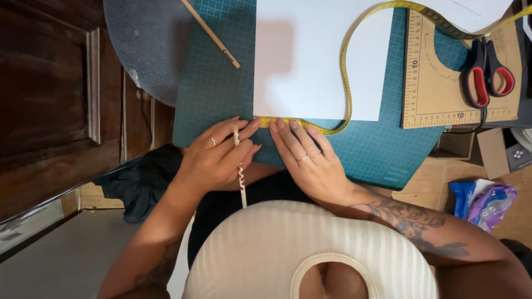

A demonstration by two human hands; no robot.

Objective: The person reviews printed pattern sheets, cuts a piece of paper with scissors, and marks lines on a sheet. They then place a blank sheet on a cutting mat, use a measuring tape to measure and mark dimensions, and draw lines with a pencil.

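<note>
A yellow tape measure (pixel 293 123) is pressed flat, running left to right along the white sheet's (pixel 321 61) near edge, by the right hand's (pixel 310 160) spread fingers. A pencil (pixel 240 171), pointing far, is pinched in the left hand (pixel 219 158).

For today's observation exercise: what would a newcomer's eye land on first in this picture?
Probably the two hands at the near edge of the teal cutting mat: the left hand holds a white pencil, and the right hand presses a yellow tape measure along the white paper sheet. Red-handled scissors lie on a cardboard ruler square at far right.
</note>
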